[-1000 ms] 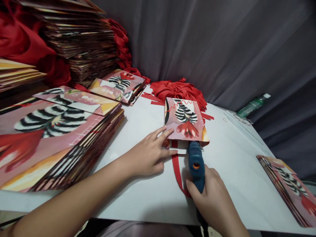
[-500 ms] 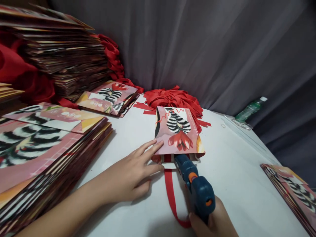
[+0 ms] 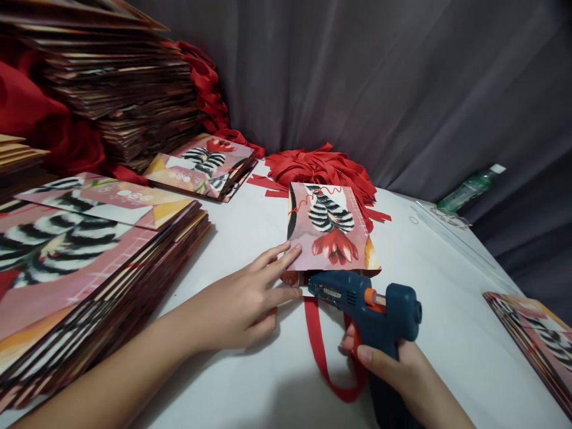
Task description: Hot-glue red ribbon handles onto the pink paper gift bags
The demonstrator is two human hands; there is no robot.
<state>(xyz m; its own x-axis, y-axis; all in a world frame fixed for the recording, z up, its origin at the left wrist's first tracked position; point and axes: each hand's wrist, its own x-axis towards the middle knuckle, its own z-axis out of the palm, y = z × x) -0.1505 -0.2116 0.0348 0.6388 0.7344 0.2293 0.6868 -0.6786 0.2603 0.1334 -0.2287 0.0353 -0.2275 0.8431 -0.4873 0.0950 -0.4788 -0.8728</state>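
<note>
A pink paper bag (image 3: 330, 232) with a zebra-stripe and red flower print lies flat in front of me, its opening towards me. My left hand (image 3: 250, 304) rests with fingers stretched out at the bag's near left corner. A dark blue glue gun (image 3: 357, 295) is gripped in my right hand (image 3: 397, 369), its nozzle pointing left at the bag's mouth. Whether the tip touches the paper I cannot tell. A red ribbon handle (image 3: 318, 345) loops out of the opening towards me, passing partly behind the glue gun.
Piled red ribbons (image 3: 322, 170) lie behind the bag. Stacks of folded bags stand at left (image 3: 89, 250), back left (image 3: 134, 101) and right (image 3: 536, 333). A green bottle (image 3: 469, 189) lies by the grey curtain (image 3: 357, 71), at the back right of the white table (image 3: 447, 333).
The glue gun has swung from pointing away into the bag to pointing left across its mouth. My right hand has moved right. My left hand stays at the bag's corner.
</note>
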